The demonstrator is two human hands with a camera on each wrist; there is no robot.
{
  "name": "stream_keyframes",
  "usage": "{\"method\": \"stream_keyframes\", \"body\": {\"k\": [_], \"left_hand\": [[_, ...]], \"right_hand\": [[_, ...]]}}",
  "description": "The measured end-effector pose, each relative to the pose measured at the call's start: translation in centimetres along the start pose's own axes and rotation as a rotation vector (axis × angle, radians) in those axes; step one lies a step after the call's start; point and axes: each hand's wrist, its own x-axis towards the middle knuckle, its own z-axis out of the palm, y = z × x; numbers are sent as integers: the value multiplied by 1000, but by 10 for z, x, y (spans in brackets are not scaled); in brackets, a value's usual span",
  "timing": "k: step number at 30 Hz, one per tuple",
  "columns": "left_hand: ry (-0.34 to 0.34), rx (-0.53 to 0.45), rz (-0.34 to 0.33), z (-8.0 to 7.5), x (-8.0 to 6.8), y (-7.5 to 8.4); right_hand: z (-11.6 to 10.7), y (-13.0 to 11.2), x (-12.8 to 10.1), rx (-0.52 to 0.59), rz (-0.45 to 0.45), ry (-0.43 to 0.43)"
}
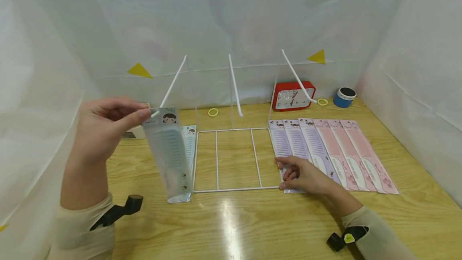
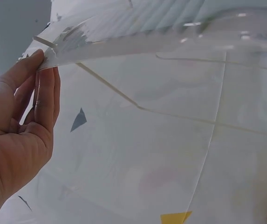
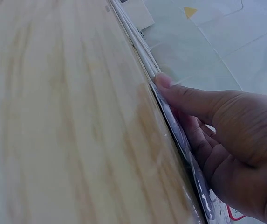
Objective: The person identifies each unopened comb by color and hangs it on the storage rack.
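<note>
My left hand (image 1: pixel 101 125) pinches the top corner of a blue-green comb in a clear printed packet (image 1: pixel 167 151). A left prong (image 1: pixel 174 81) of the white wire rack (image 1: pixel 231 189) meets that corner; in the left wrist view the prong's tip (image 2: pixel 44 41) shows beyond the packet (image 2: pixel 119 44). Another blue-green comb packet (image 1: pixel 189 143) lies partly hidden behind it. My right hand (image 1: pixel 306 175) rests at the rack's front right corner. Its thumb (image 3: pixel 189 97) touches the wire there, with the forefinger farther up the side and other fingers bent over a purple comb packet (image 1: pixel 279 141).
Purple and pink comb packets (image 1: pixel 361 147) lie fanned on the right. Behind stand a red clock (image 1: pixel 294 96) and a blue cylinder (image 1: pixel 344 98). Yellow rings (image 1: pixel 213 112) lie near the back. A white object (image 1: pixel 135 133) sits behind the left hand. Two more prongs (image 1: pixel 235 85) project forward.
</note>
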Motion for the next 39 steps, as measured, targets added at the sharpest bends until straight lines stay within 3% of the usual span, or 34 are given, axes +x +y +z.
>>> {"method": "stream_keyframes", "body": {"k": [11, 20, 31, 39], "left_hand": [[22, 77, -96, 3, 15, -7], [3, 133, -172, 6, 41, -19], [1, 166, -245, 2, 88, -54], [26, 93, -228, -3, 101, -74]], "right_hand": [[-3, -2, 1, -14, 30, -10], [-5, -4, -2, -17, 40, -6], [-5, -2, -2, -14, 25, -6], [-3, -2, 2, -2, 37, -25]]}}
